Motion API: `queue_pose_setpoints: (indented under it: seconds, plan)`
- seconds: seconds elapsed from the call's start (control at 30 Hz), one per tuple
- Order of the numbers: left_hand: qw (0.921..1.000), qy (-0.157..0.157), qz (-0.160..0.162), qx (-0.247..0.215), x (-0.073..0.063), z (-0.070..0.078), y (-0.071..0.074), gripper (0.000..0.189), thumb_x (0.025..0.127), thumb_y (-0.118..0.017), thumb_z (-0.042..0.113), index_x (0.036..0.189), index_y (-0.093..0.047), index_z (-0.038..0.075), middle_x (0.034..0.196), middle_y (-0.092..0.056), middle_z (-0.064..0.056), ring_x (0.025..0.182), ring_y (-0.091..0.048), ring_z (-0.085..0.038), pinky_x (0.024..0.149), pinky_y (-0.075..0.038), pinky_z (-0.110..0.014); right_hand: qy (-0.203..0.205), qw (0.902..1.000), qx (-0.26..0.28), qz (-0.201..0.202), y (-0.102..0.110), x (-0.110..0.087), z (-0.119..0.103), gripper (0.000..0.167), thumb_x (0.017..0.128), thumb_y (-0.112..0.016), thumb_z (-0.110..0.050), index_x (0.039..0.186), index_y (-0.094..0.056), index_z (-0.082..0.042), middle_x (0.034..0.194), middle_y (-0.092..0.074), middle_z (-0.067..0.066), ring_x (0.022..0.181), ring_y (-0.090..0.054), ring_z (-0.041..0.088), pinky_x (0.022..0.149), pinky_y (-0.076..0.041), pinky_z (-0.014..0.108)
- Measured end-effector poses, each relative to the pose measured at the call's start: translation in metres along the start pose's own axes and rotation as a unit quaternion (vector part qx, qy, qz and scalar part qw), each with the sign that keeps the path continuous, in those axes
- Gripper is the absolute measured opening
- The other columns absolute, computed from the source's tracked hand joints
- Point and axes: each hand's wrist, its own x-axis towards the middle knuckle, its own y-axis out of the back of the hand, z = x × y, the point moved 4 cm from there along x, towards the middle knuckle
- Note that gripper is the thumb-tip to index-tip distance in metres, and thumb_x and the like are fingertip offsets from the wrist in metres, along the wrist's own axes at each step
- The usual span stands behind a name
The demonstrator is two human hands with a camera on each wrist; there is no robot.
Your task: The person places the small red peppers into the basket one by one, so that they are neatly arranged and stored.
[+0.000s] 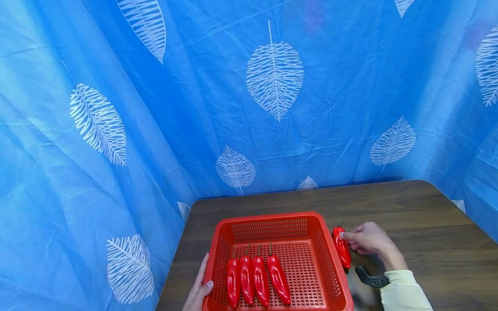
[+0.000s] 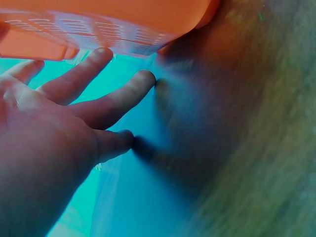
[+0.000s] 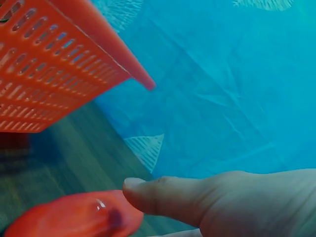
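Observation:
A red plastic basket (image 1: 317, 220) with slotted walls stands on the table, and several glossy red chili peppers (image 1: 260, 280) lie side by side in it. At its left wall is my left hand (image 1: 198, 287); the left wrist view shows that hand's fingers (image 2: 121, 98) extended and spread beside the basket (image 2: 148, 24). Just outside the right wall lies one more red chili pepper (image 1: 342, 248), its green stem pointing away. My right hand (image 1: 371, 242) pinches this pepper near its upper part. In the right wrist view the thumb rests on the pepper (image 3: 74, 215); the other fingers are mostly hidden.
The dark wood table (image 1: 412, 216) runs on behind and to the right of the basket. Blue cloth (image 1: 330, 108) with white leaf prints hangs at the back and sides. A black curved band (image 1: 371, 278) sits at the right wrist, by the pale sleeve (image 1: 404, 291).

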Motion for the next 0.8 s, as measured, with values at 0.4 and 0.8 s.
queue_pose_setpoints:
  seconds: [0.4,0.8]
  plan:
    - [0.9999,0.002,0.002,-0.010,-0.001,0.000,-0.002,0.085,0.117,-0.041,0.029,0.171,0.025,0.035,0.177,0.013,-0.033,0.151,-0.044,-0.026,0.117,-0.051,-0.051,0.010,0.9962,-0.082,0.029,-0.009,-0.002,-0.018,0.026,0.097,-0.083,-0.022,0.079,-0.075,-0.004,0.073,-0.069,0.010,0.069,-0.062,0.023,0.063,-0.054,0.032]
    - [0.9998,0.018,0.001,-0.010,-0.001,0.000,0.001,0.085,0.117,-0.041,0.028,0.171,0.025,0.035,0.178,0.013,-0.031,0.151,-0.043,-0.026,0.117,-0.051,-0.049,0.000,0.9983,-0.057,0.013,-0.004,-0.002,-0.008,0.025,0.100,-0.078,-0.022,0.087,-0.078,0.000,0.074,-0.071,0.009,0.072,-0.066,0.022,0.068,-0.063,0.034]
